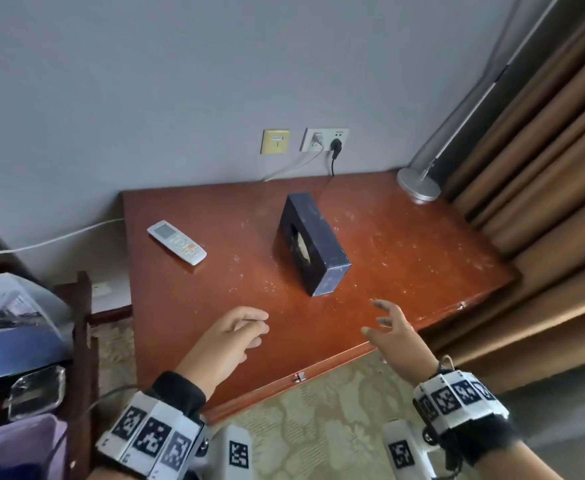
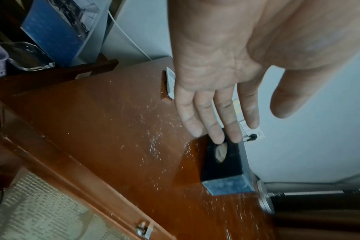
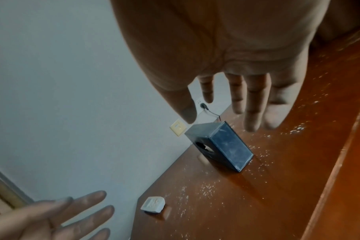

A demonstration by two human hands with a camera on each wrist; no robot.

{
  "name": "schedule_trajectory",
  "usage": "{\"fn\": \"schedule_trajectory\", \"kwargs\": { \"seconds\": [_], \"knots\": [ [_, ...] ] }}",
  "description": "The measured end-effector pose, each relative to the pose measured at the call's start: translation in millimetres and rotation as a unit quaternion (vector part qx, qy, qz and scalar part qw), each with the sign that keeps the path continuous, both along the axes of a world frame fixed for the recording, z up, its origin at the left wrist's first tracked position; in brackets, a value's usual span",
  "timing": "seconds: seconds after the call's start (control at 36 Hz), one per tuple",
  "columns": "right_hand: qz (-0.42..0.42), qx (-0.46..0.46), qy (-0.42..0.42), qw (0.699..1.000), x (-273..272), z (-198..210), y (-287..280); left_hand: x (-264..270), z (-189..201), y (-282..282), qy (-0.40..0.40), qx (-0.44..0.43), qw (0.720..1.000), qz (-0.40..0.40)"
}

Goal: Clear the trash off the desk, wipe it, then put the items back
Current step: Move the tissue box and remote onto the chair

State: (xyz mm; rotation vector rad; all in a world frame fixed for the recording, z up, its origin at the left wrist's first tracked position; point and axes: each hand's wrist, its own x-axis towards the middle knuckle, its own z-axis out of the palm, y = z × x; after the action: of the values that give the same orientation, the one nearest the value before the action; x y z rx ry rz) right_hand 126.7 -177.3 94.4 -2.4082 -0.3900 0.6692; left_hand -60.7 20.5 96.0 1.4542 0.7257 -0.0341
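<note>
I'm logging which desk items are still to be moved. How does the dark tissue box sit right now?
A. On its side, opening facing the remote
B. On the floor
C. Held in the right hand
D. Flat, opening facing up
A: the tissue box stands on its long side on the desk, its oval opening turned toward the remote; neither hand touches it.

The table [image 1: 405, 244] is glossy reddish-brown wood, speckled all over with pale whitish crumbs [image 1: 270, 285] that lie thickest just beyond the left hand [image 1: 228, 337]. Beyond both hands stands a black box [image 1: 315, 251] with greyish dusty smears on its end face, and farther out past the left hand lies a white remote [image 1: 176, 241] with orange buttons. Both wrists carry white bands [image 1: 149, 434] printed with black square marker patterns.
</note>
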Motion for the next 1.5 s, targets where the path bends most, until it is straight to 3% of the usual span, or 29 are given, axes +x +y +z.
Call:
{"fn": "schedule_trajectory", "kwargs": {
  "seconds": [0.33, 0.58, 0.86, 1.0, 1.5],
  "knots": [
    [0.080, -0.074, -0.118, 0.987, 98, -35, 124, 39, -12, 61, 0.035, 0.010, 0.995, 0.094],
    [0.125, -0.168, -0.111, 0.972, 171, -67, 178, 106, -32, 71, 0.079, -0.010, 0.981, 0.177],
    [0.220, -0.090, -0.008, 0.971, 206, -89, 180, 171, -52, 60, 0.117, -0.035, 0.970, 0.210],
    [0.204, -0.061, 0.014, 0.977, 218, -86, 176, 167, -55, 63, 0.139, -0.015, 0.960, 0.243],
    [0.212, -0.085, -0.010, 0.974, 213, -88, 181, 130, -66, 87, 0.126, -0.037, 0.963, 0.237]
  ]
}}
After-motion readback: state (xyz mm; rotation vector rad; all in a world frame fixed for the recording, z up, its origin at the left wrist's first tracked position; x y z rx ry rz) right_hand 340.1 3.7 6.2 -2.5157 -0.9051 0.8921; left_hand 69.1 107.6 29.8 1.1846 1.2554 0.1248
